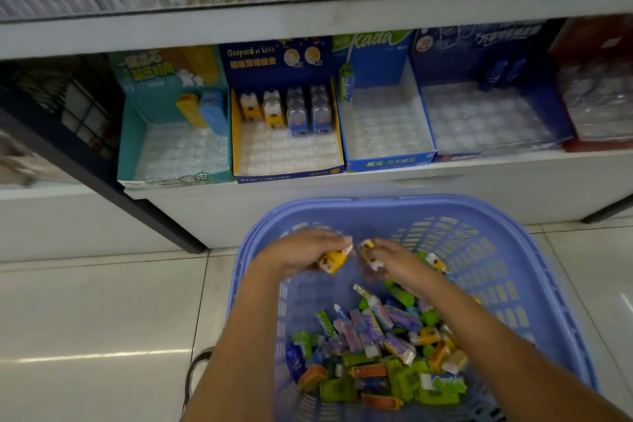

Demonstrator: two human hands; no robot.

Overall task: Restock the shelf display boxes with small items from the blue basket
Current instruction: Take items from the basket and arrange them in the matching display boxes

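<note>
The blue basket [513,267] stands on the floor below the shelf, with several small wrapped items [376,353] piled at its near end. My left hand [301,250] holds a yellow and white animal-shaped item [334,261] above the basket's far end. My right hand [390,259] grips a similar yellow and white item [371,259] beside it. Another such item [437,262] lies to the right of my right hand. On the shelf, the dark blue and yellow display box [287,147] holds a back row of the same animal items.
A teal box [174,147] with a yellow and a blue item sits left of it. Two blue boxes [387,134] [486,120] with mostly bare plastic trays sit to the right, then a red box [599,106]. A dark shelf post [102,178] slants at left.
</note>
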